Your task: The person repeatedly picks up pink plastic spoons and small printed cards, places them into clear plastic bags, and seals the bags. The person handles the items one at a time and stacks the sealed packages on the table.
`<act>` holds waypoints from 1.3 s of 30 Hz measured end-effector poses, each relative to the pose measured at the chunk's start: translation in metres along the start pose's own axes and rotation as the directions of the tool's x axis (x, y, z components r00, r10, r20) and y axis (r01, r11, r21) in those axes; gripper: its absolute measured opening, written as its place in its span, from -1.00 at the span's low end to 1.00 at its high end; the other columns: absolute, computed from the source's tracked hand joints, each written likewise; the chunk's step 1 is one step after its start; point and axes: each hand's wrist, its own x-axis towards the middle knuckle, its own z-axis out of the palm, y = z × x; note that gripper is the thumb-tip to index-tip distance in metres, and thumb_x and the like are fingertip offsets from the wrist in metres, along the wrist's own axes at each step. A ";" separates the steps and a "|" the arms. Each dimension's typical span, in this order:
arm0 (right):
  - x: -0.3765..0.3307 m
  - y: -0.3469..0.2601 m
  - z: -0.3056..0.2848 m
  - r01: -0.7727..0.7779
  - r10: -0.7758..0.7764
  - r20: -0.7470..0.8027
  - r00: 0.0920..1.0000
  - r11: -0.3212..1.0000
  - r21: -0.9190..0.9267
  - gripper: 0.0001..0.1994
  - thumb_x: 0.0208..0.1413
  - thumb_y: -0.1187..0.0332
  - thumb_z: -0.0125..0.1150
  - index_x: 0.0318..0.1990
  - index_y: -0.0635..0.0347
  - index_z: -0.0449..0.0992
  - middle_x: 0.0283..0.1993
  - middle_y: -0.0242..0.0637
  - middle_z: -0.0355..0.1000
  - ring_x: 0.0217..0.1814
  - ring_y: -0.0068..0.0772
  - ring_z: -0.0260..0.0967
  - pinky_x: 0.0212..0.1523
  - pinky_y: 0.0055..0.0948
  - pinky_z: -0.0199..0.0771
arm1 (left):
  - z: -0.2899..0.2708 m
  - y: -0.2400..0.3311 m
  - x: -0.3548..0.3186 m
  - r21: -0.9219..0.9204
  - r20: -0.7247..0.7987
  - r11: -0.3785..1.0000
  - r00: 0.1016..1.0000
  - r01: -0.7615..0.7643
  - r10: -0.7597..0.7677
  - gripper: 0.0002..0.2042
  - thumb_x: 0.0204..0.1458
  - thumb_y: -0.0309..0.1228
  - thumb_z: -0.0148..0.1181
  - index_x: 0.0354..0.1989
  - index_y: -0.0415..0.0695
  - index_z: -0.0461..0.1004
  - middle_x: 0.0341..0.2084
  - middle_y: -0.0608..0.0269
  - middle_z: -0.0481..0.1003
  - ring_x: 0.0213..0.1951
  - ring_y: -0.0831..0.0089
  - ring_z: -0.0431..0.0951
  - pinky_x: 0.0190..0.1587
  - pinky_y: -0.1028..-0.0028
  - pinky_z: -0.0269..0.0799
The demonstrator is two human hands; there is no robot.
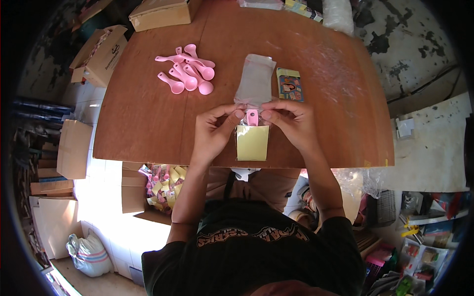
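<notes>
Between my hands lies a clear plastic bag (245,121) with a pale yellow card (253,144) in it. The handle of a pink spoon (253,116) shows above the card; the rest of the spoon is hidden. My left hand (215,127) pinches the bag's top edge on one side, thumb against fingers. On the other side my right hand (291,122) pinches the same edge. Just beyond my fingertips rests a stack of clear bags (256,76). To its right is a small stack of printed cards (290,85). A heap of pink measuring spoons (190,71) lies farther left.
The brown wooden table (143,128) ends close to my body. Below its front edge, an open carton (134,188) holds packed pink spoons with yellow cards. Scraps of clear film (328,69) lie at the right. A cardboard box (163,15) stands at the far left.
</notes>
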 end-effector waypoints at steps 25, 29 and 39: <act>-0.006 -0.013 -0.008 0.246 -0.215 0.285 0.934 0.966 -0.075 -0.73 -0.02 0.73 0.06 -0.19 0.34 0.60 -0.20 -0.18 0.51 -0.20 -0.47 0.46 -0.24 -0.57 0.42 | -0.033 0.014 0.000 -0.031 0.266 0.996 0.959 -0.088 0.093 -0.79 0.14 -0.66 -0.07 -0.21 -0.32 0.54 -0.27 0.12 0.57 -0.27 0.48 0.58 -0.33 0.54 0.56; -0.008 -0.017 -0.003 0.214 -0.210 0.277 0.938 0.977 0.015 -0.77 -0.05 0.68 0.21 -0.19 0.32 0.60 -0.19 -0.17 0.50 -0.19 -0.47 0.48 -0.24 -0.55 0.49 | -0.035 0.012 0.001 -0.133 0.268 0.990 0.960 -0.042 0.077 -0.86 0.09 -0.64 0.09 -0.20 -0.30 0.53 -0.30 0.15 0.57 -0.30 0.53 0.58 -0.35 0.59 0.52; -0.026 -0.028 -0.003 0.305 -0.193 0.409 0.892 0.924 -0.230 -0.76 -0.16 0.52 0.46 -0.27 0.25 0.60 -0.29 -0.24 0.53 -0.26 -0.40 0.52 -0.26 -0.48 0.50 | -0.059 0.039 -0.054 0.295 0.430 0.943 0.903 -0.155 0.013 -0.69 -0.22 -0.61 0.43 -0.22 -0.23 0.56 -0.32 0.16 0.61 -0.32 0.41 0.64 -0.30 0.49 0.57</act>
